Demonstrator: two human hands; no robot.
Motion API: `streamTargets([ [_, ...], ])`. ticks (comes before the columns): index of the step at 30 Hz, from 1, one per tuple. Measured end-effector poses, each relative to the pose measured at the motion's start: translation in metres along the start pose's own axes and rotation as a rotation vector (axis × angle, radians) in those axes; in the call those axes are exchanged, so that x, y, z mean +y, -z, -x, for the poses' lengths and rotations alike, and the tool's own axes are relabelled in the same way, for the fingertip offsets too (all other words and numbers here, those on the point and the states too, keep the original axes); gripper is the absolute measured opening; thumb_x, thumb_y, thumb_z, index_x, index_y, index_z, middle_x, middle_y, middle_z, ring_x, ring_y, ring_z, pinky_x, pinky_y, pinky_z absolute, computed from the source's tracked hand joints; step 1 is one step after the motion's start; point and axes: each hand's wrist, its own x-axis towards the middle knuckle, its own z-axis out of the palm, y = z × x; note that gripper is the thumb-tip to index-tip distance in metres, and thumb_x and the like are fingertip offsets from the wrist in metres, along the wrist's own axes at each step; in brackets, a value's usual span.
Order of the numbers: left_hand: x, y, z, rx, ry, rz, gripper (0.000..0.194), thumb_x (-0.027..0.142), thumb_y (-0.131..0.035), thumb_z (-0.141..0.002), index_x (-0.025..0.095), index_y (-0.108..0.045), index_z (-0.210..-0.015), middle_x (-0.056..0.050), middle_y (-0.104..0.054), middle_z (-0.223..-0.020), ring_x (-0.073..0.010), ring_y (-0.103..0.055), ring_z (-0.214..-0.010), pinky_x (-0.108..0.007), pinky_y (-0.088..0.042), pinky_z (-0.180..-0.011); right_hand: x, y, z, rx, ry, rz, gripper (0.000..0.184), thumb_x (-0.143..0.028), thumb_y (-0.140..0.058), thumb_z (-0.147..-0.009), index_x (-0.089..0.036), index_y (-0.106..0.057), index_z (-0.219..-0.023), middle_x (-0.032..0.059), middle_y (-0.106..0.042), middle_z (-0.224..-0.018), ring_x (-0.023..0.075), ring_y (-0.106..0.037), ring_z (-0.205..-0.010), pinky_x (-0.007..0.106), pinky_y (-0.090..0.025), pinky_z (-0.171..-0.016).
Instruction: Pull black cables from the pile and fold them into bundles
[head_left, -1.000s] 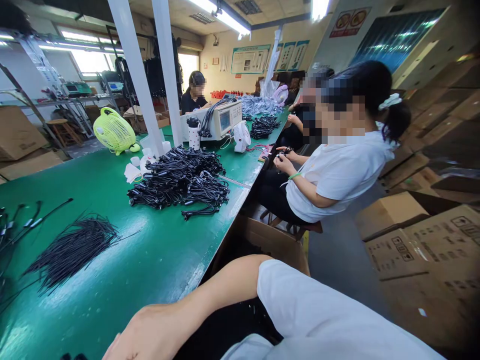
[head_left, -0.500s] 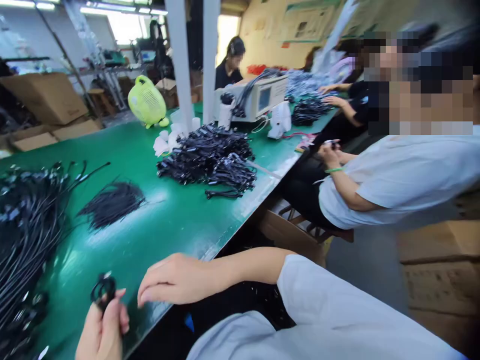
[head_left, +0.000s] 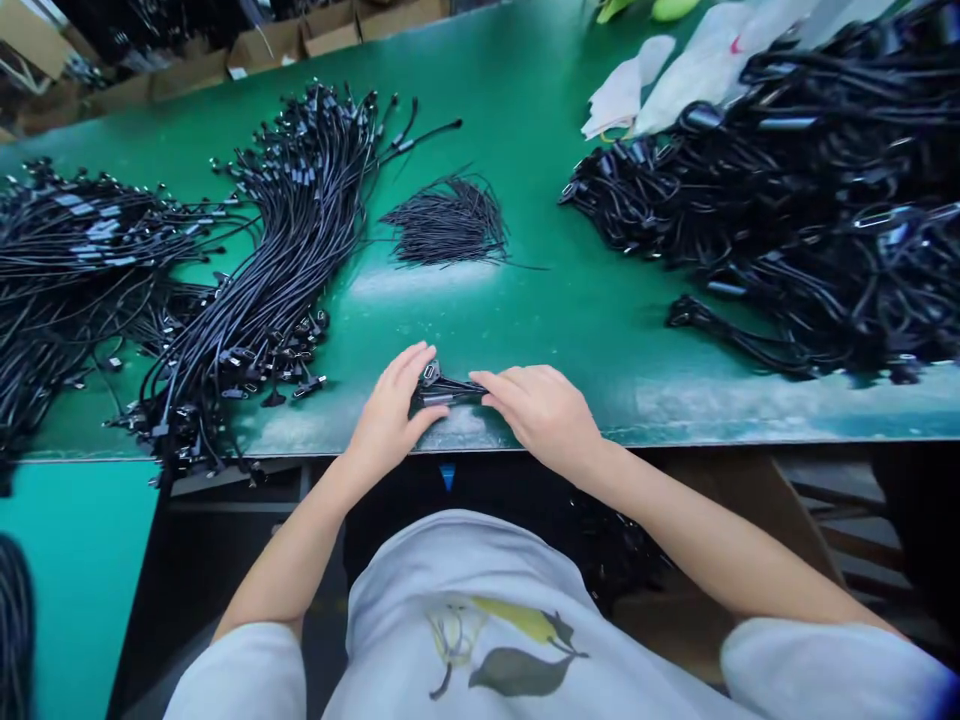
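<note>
A folded black cable (head_left: 454,388) lies low over the front edge of the green table, between my two hands. My left hand (head_left: 384,415) is closed around its left end, where a metal-tipped connector shows between thumb and fingers. At the right end, my right hand (head_left: 546,418) pinches the cable with thumb and forefinger; the exact grip is partly hidden by the fingers. Beyond the hands is a small heap of short thin black ties (head_left: 450,222).
Long loose black cables with connectors (head_left: 292,220) spread over the table's left side. A big pile of folded, bundled cables (head_left: 810,230) covers the right. White cloth-like pieces (head_left: 694,80) lie behind that pile. Cardboard boxes (head_left: 266,48) line the far edge.
The view has swung down and left, from the room onto the table before me. My right hand, apart from the cable before, now holds it together with my left.
</note>
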Motion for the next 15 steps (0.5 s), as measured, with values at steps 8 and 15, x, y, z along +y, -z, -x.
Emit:
streamTargets([
  [8,0.006,-0.010,-0.003,-0.096,0.138,0.323,0.047,0.009,-0.048,-0.085,0.018,-0.053,-0.132,-0.009,-0.061,-0.133,-0.0201,-0.059,-0.120,-0.035,-0.046,-0.105,-0.013,-0.012,-0.011,-0.147,0.032,0.045,0.034,-0.028,-0.037,-0.101,-0.008,-0.057,-0.119,0.0068,-0.062,-0.081,0.0196,-0.052,-0.074,0.033,-0.035,-0.070],
  [15,0.001,-0.005,0.001,-0.139,0.152,0.341,0.048,0.027,-0.056,-0.091,0.019,-0.049,-0.138,-0.010,-0.055,-0.141,-0.0220,-0.057,-0.126,-0.036,-0.046,-0.107,-0.012,-0.020,-0.013,-0.122,0.040,0.045,0.036,-0.028,-0.034,-0.102,-0.009,-0.055,-0.124,0.0056,-0.060,-0.081,0.0185,-0.050,-0.072,0.032,-0.032,-0.068],
])
